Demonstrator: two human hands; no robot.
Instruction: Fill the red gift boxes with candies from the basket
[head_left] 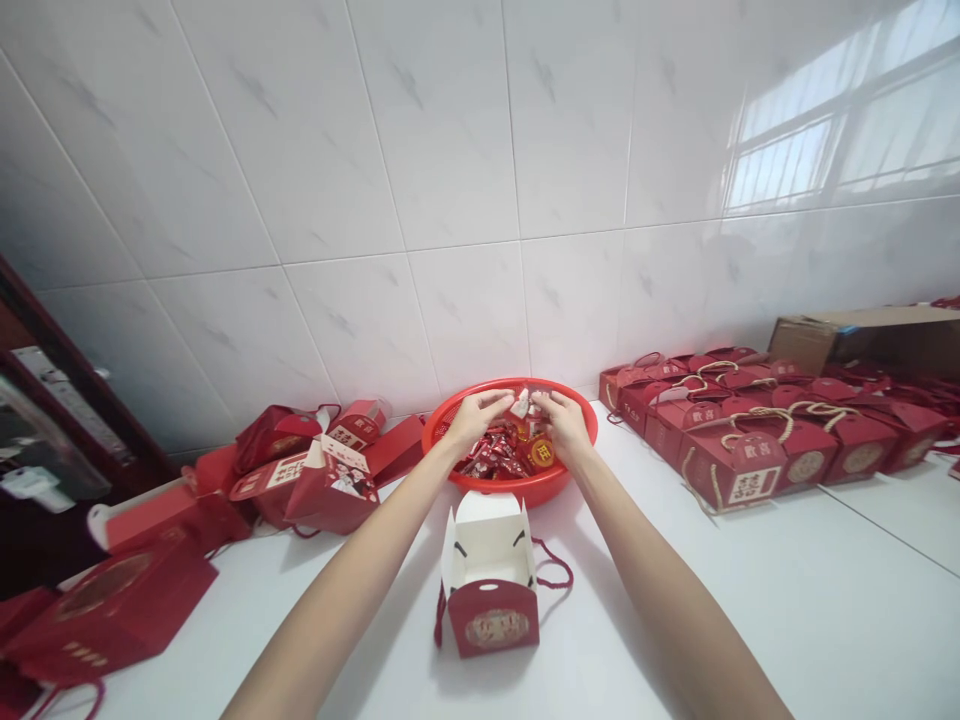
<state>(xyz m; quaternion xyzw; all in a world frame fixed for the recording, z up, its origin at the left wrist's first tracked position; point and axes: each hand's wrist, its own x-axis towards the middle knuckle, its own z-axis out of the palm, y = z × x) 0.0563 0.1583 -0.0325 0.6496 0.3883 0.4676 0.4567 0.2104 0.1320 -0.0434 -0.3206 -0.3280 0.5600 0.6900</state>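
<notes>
A red plastic basket (pixel 551 487) holds several wrapped sweets (pixel 493 452) and a round gold-and-red piece (pixel 540 453). Over its left side, my left hand (pixel 478 417) has thumb and fingers closed beside a small whitish packet (pixel 520 404). My right hand (pixel 559 417) is over the right side, its fingers pinched at another small piece by the packet, too small to name. In front of the basket, between my forearms, stands an open red box (pixel 495 622) with a white inside and a dark red cord at each side.
Several red boxes (pixel 180 510) lie loosely at the left. Rows of closed red boxes (pixel 735 470) with rope handles stand at the right, before a brown cardboard box (pixel 806 345). A tiled wall (pixel 465 180) rises behind the white table (pixel 825 610).
</notes>
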